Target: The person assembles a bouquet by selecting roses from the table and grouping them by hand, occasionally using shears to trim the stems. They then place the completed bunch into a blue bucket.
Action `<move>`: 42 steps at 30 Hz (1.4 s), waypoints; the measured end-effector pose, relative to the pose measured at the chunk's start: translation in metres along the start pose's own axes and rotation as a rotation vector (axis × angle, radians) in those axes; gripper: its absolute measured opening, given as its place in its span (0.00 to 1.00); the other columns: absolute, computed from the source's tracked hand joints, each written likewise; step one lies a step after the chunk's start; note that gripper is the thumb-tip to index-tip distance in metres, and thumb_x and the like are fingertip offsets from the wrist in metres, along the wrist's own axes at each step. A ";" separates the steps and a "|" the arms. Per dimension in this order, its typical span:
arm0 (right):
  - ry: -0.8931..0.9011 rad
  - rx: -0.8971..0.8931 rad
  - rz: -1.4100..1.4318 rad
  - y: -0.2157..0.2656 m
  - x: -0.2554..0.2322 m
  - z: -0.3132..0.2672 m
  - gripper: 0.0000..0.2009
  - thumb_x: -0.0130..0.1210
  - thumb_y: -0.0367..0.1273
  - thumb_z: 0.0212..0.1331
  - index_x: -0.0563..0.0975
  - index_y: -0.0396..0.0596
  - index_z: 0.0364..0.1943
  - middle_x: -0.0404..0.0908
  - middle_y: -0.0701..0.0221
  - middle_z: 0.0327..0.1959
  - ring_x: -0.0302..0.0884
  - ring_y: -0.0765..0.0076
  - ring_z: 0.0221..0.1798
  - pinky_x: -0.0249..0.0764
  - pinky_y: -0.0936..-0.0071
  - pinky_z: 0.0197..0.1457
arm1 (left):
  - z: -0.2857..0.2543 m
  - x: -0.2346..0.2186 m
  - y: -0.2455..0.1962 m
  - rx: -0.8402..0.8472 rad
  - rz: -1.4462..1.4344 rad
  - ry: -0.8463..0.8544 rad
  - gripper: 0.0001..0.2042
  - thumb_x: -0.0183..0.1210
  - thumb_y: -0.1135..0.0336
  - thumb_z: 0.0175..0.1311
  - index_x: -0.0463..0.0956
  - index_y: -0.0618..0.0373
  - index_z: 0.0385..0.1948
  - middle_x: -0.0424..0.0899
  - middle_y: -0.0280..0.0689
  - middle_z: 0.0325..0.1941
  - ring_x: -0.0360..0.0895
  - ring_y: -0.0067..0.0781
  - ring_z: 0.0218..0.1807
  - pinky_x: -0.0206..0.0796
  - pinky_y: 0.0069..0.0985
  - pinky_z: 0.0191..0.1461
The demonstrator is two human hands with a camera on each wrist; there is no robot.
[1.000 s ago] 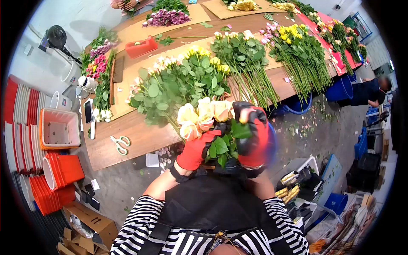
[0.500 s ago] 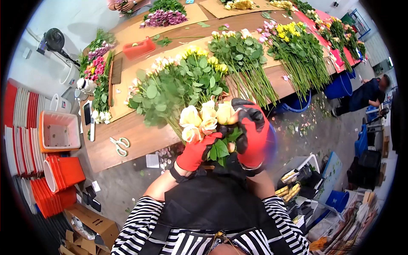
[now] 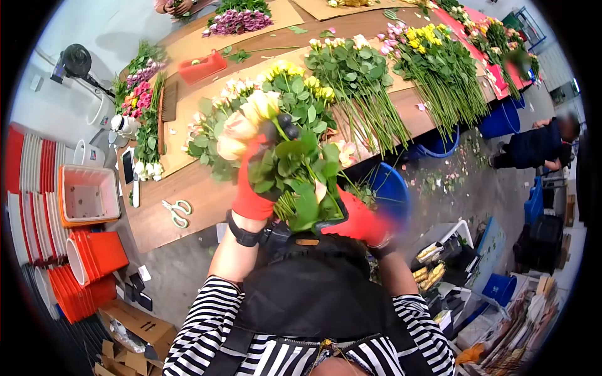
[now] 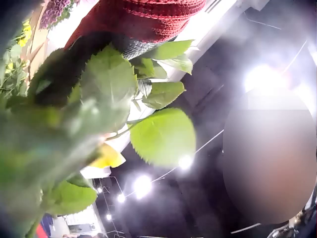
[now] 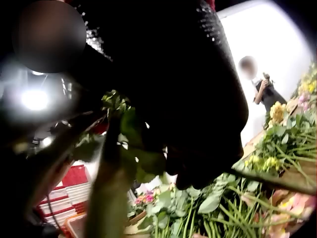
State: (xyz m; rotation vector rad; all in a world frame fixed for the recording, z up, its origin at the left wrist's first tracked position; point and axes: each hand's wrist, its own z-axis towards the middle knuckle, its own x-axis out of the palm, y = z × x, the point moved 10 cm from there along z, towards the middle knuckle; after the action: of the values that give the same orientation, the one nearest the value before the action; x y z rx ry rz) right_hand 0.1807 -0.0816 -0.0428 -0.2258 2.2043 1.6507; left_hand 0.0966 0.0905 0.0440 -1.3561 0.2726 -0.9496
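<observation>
A bunch of pale yellow and peach roses (image 3: 246, 120) is tilted, heads toward the upper left and leaves (image 3: 300, 169) toward my chest. My left hand (image 3: 252, 191), in a red glove, grips the bunch just below the heads. My right hand (image 3: 360, 222), also red-gloved, sits low at the stem end, partly hidden by leaves. In the right wrist view the dark palm of the right glove (image 5: 193, 99) curls over green stems (image 5: 111, 163). The left wrist view shows the left glove's red cuff (image 4: 148, 15) above blurred rose leaves (image 4: 163, 136).
A long wooden table (image 3: 188, 200) carries rows of flower bunches (image 3: 364, 75), scissors (image 3: 179, 212), a red tray (image 3: 202, 67) and a phone (image 3: 130, 166). Orange buckets (image 3: 94, 250) and a crate (image 3: 88, 191) stand left. A blue bucket (image 3: 389, 188) is under the table. Another person (image 3: 539, 144) crouches right.
The bunch has swung up and to the left, its heads now pointing away from me. My right hand has dropped from the flower heads down to the stem end.
</observation>
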 end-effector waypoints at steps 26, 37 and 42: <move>-0.791 0.177 -0.422 -0.143 -0.155 -0.005 0.22 0.57 0.40 0.60 0.73 0.50 0.57 0.80 0.57 0.47 0.78 0.49 0.47 0.72 0.58 0.49 | -0.050 -0.100 0.118 -0.487 -0.143 -0.060 0.25 0.52 0.58 0.68 0.64 0.52 0.65 0.72 0.36 0.63 0.71 0.36 0.59 0.63 0.34 0.64; -0.704 -0.280 -0.677 -0.105 -0.112 0.143 0.24 0.61 0.44 0.51 0.75 0.51 0.52 0.77 0.59 0.49 0.74 0.50 0.51 0.67 0.55 0.54 | -0.086 -0.149 0.104 -0.364 -0.003 -0.341 0.19 0.50 0.64 0.70 0.68 0.54 0.61 0.76 0.39 0.60 0.75 0.33 0.56 0.68 0.29 0.60; -0.503 -0.169 -0.737 -0.082 0.005 0.159 0.19 0.62 0.44 0.49 0.77 0.53 0.44 0.75 0.64 0.49 0.71 0.55 0.54 0.64 0.55 0.55 | -0.099 -0.162 0.096 -0.302 0.303 -0.428 0.16 0.50 0.66 0.69 0.71 0.54 0.57 0.79 0.37 0.55 0.77 0.29 0.52 0.73 0.21 0.51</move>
State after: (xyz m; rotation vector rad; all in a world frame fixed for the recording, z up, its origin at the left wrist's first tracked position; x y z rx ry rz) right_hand 0.2366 0.0457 -0.1560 -0.5272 1.3709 1.2812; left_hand -0.0293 0.1288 -0.1235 -1.6989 0.2895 -0.3601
